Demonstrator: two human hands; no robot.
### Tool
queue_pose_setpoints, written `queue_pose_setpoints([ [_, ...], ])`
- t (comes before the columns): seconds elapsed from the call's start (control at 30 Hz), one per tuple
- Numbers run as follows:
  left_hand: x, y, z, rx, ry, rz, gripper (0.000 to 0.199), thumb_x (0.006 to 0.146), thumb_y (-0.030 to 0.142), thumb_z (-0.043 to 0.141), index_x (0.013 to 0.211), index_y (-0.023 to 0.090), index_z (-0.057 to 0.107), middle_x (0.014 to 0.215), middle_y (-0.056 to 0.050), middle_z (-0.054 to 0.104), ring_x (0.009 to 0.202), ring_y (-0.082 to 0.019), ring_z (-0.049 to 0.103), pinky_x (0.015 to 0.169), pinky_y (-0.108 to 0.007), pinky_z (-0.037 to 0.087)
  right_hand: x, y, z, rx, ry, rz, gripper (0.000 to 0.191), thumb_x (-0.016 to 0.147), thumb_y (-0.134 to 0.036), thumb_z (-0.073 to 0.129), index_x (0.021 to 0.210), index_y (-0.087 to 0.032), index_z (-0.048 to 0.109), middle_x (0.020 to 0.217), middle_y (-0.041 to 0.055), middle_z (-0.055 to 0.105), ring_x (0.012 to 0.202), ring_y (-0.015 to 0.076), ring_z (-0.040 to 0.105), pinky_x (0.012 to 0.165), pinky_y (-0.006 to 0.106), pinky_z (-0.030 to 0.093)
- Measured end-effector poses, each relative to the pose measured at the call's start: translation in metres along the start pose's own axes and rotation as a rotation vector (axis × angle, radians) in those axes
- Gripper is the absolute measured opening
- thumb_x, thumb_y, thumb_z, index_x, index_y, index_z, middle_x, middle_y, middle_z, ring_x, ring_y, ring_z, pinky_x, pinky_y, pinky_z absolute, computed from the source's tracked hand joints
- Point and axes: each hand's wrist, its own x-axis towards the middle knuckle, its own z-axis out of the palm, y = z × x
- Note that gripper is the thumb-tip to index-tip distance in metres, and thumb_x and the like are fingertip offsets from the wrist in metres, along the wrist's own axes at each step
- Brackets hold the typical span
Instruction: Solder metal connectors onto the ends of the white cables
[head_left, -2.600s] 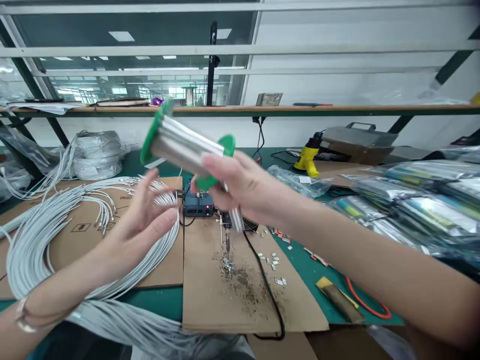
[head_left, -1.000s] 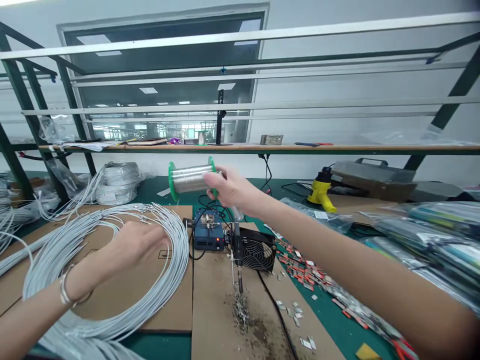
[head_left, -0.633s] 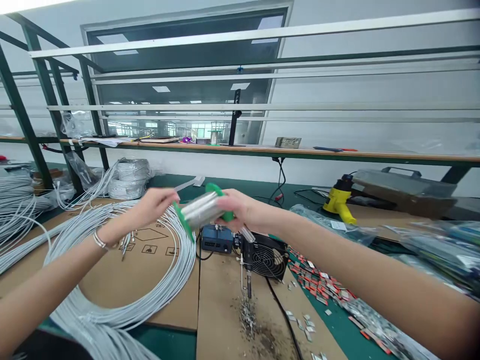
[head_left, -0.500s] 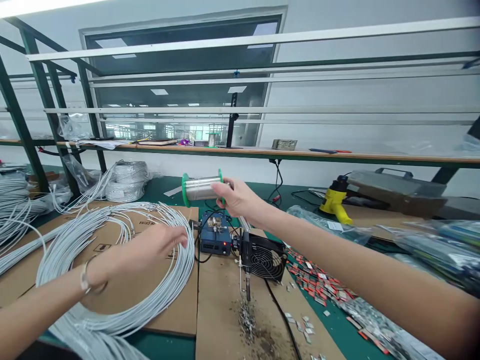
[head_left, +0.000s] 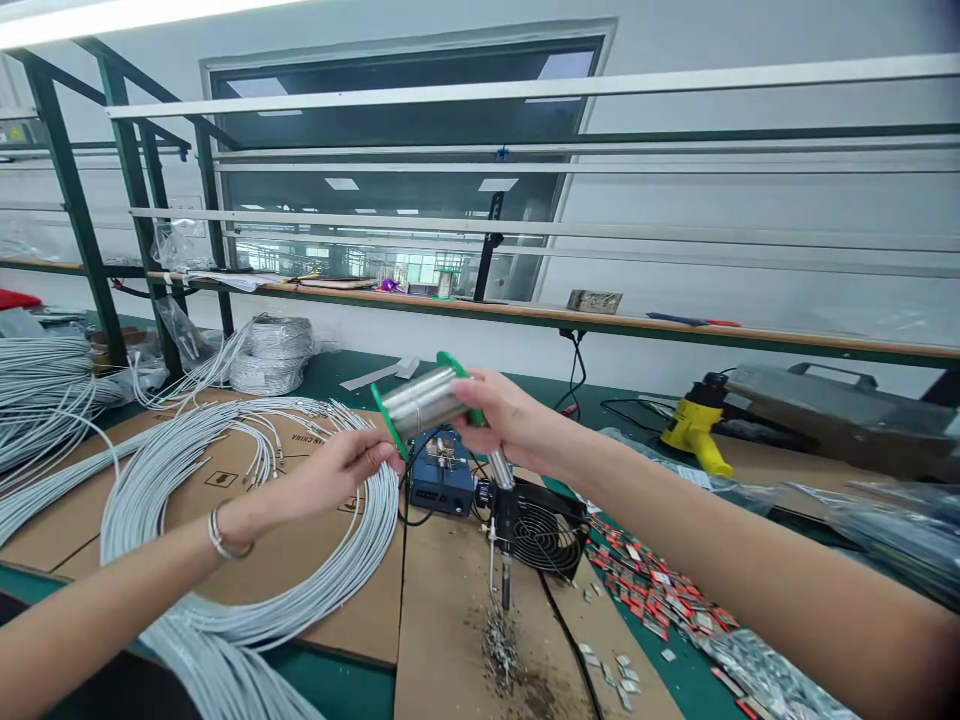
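A spool of solder wire (head_left: pixel 424 402) with green end flanges is held up, tilted, over the bench. My right hand (head_left: pixel 495 412) is closed around its right end. The thumb and fingers of my left hand (head_left: pixel 349 468) are pinched together at the lower edge of the left flange; whether a loose wire end is between them is too small to tell. Below the spool is a blue soldering unit (head_left: pixel 442 480) with a small red light. A soldering iron in a stand (head_left: pixel 506 530) points down over a heap of solder scraps (head_left: pixel 501 645).
Coiled white cables (head_left: pixel 142 500) lie on cardboard at the left. A black fan (head_left: pixel 551 530) stands behind the iron. Small red-edged parts (head_left: pixel 652 585) are strewn to the right, near a yellow heat gun (head_left: pixel 697 425). A shelf (head_left: pixel 420 302) runs across the back.
My left hand has moved up and right to the spool's left flange. The spool has tipped, its left end now lower. The camera view has shifted slightly left.
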Motion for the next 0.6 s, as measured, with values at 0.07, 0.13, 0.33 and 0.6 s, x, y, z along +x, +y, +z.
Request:
queue_pose_setpoints([
  [0.07, -0.009, 0.015, 0.012, 0.014, 0.056, -0.035, 0.035, 0.093, 0.027, 0.025, 0.089, 0.012, 0.056, 0.061, 0.0, 0.053, 0.052, -0.011, 0.045, 0.048, -0.022, 0.037, 0.007, 0.001, 0.002, -0.007, 0.143, -0.028, 0.038, 0.07, -0.054, 0.056, 0.079, -0.021, 0.039, 0.058, -0.0067, 0.036, 0.038, 0.004, 0.018, 0.038, 0.022, 0.013],
  [0.13, -0.014, 0.033, 0.012, 0.043, 0.076, -0.048, 0.032, 0.091, 0.026, 0.031, 0.088, 0.013, 0.059, 0.059, -0.001, 0.053, 0.054, -0.012, 0.046, 0.052, -0.024, 0.037, 0.012, 0.003, 0.005, -0.059, 0.204, -0.056, 0.038, 0.069, -0.051, 0.059, 0.083, -0.021, 0.041, 0.063, -0.0048, 0.04, 0.041, 0.0051, 0.023, 0.039, 0.022, 0.017],
  [0.33, -0.005, 0.04, -0.031, -0.002, 0.182, -0.077, 0.019, 0.081, 0.027, 0.052, 0.074, 0.014, 0.064, 0.071, -0.005, 0.057, 0.066, -0.017, 0.046, 0.062, -0.031, 0.034, 0.014, 0.006, 0.006, -0.492, 0.092, -0.11, 0.041, 0.059, -0.037, 0.071, 0.089, -0.016, 0.052, 0.073, 0.0005, 0.05, 0.06, 0.0111, 0.041, 0.05, 0.023, 0.032],
  [0.6, 0.02, -0.003, -0.034, -0.678, -0.009, -0.149, 0.035, 0.064, 0.041, 0.072, 0.059, 0.013, 0.053, 0.077, -0.004, 0.059, 0.072, -0.014, 0.056, 0.065, -0.028, 0.044, 0.015, 0.002, -0.011, -0.129, -0.435, -0.043, 0.049, 0.068, -0.042, 0.067, 0.104, -0.018, 0.045, 0.061, -0.007, 0.036, 0.044, 0.0039, 0.023, 0.039, 0.019, 0.017],
])
